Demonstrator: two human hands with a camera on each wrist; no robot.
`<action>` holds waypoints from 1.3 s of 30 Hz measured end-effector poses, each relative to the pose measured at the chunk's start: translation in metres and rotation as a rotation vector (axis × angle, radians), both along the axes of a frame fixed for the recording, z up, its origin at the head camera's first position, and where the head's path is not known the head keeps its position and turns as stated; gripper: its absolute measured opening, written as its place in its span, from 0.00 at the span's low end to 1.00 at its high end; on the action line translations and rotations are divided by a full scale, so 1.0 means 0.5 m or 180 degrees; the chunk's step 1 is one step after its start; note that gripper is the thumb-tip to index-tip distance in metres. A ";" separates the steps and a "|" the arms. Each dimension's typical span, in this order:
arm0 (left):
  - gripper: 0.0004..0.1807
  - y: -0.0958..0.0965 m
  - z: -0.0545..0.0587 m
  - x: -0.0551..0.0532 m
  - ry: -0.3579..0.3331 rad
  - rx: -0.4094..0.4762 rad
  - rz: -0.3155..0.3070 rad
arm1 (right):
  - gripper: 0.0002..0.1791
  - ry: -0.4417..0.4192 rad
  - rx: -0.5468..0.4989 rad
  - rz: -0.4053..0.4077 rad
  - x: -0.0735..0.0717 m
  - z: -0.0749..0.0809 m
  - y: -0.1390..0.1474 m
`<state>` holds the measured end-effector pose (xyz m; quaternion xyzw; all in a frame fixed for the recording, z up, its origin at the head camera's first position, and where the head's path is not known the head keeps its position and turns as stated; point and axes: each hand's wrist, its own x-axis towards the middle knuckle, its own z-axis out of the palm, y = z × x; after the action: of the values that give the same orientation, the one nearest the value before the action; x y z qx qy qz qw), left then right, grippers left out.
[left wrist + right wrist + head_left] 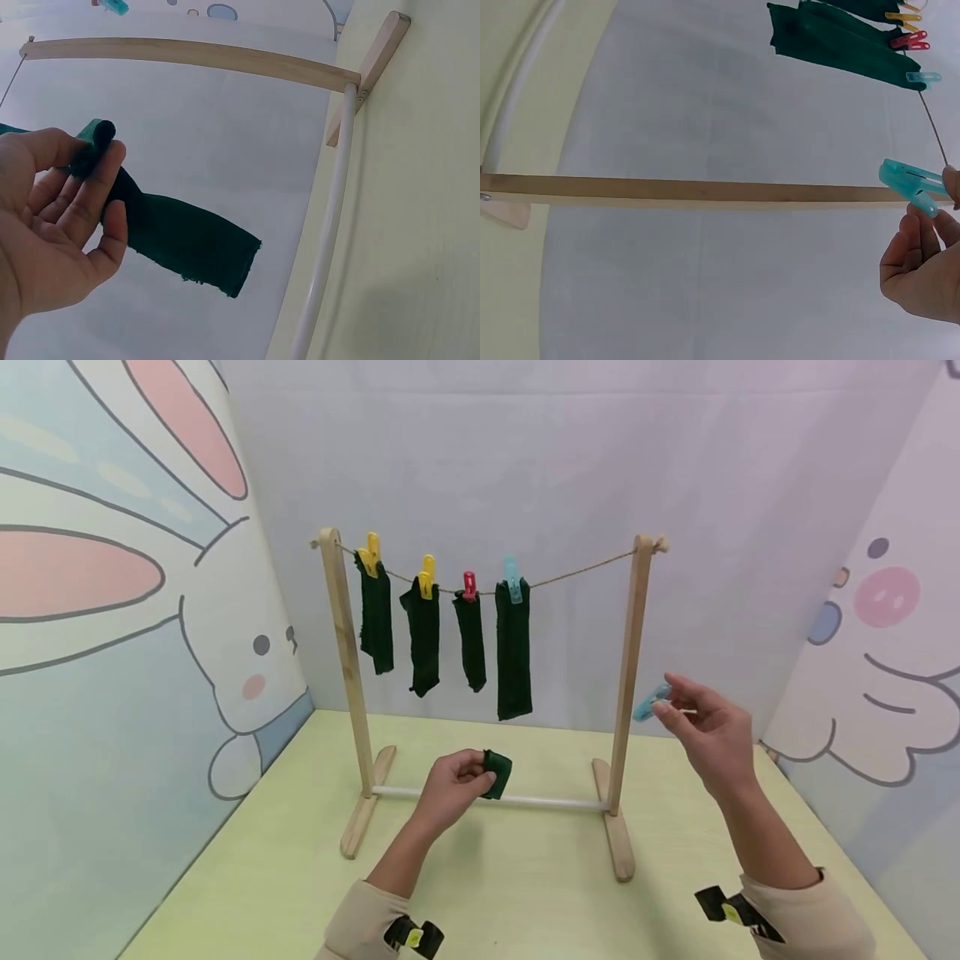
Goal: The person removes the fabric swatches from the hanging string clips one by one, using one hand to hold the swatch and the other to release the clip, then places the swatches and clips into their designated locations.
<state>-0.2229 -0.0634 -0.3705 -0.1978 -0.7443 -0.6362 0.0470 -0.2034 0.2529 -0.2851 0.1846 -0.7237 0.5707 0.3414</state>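
Note:
My left hand [452, 787] pinches a small dark green cloth [498, 774] low in front of the wooden drying rack [632, 677]. In the left wrist view a rolled edge of green cloth [88, 142] sticks up between the thumb and fingers. My right hand [708, 731], just right of the rack's right post, holds a light blue clothespin [909, 182] between thumb and fingers. Several dark green cloth strips [514, 660] hang from the rack's sagging twine [581, 572].
Yellow clothespins [427, 578], a red clothespin [469, 585] and another light blue clothespin [513, 580] grip the hanging strips. A white bar [555, 803] joins the rack's feet on the pale yellow table [247, 877]. Walls with cartoon animals stand on both sides.

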 end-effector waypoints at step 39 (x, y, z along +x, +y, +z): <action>0.16 -0.219 -0.113 0.009 -0.0721 0.0017 0.0626 | 0.15 -0.1584 -0.0019 -0.0471 0.012 -0.240 0.134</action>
<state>-0.2184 -0.1730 -0.4269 -0.0507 -0.7589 -0.6487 0.0253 -0.1976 0.3198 -0.4051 -0.0160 -0.7953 0.5741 0.1942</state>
